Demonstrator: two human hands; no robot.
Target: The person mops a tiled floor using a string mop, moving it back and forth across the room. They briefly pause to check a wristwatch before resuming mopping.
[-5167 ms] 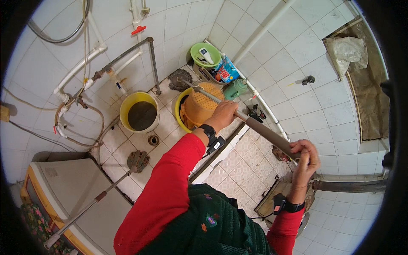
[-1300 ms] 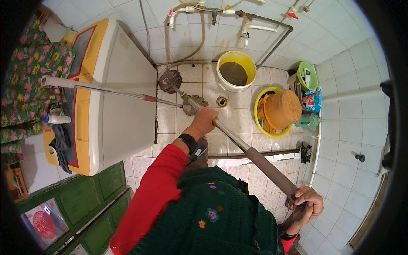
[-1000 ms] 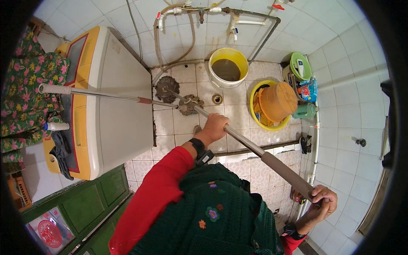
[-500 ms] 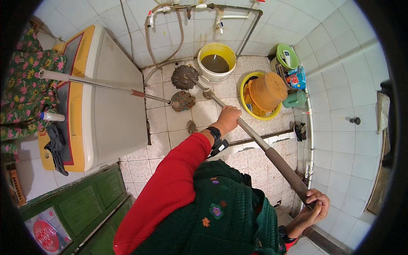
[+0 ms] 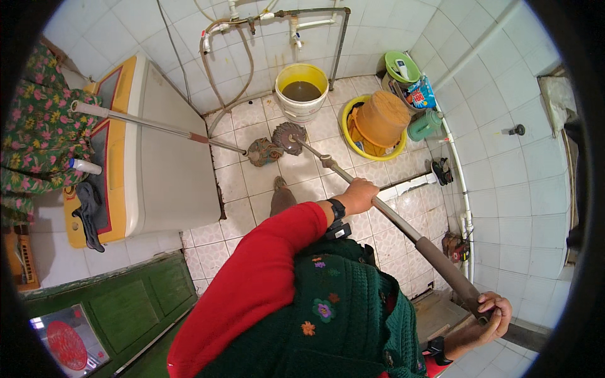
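Observation:
A mop with a long metal pole (image 5: 398, 219) runs across the view from the floor to my right side. Midway along the pole, my left hand (image 5: 360, 196) is wrapped around the bare metal. My right hand (image 5: 498, 313) grips the brown-grey sleeve (image 5: 446, 267) near the pole's upper end. The dark, wet-looking mop head (image 5: 289, 137) lies on the pale tiles, its strands spread out. Touching or very close beside it is a second mop head (image 5: 263, 152), whose pole (image 5: 151, 125) leans on the white and yellow washing machine (image 5: 169, 160).
A white bucket (image 5: 302, 112) of murky water stands by the back wall. Right of it, a yellow basin (image 5: 347, 129) holds cloth and an orange bucket (image 5: 380, 118). A green thermos-like jug (image 5: 424, 125) and shoes (image 5: 442, 170) line the right wall. A green door (image 5: 120, 302) is lower left.
The held mop head has moved away from the bucket, nearer to me and rightward, up beside the second mop head. Both hands keep hold of the pole. The view has shifted slightly.

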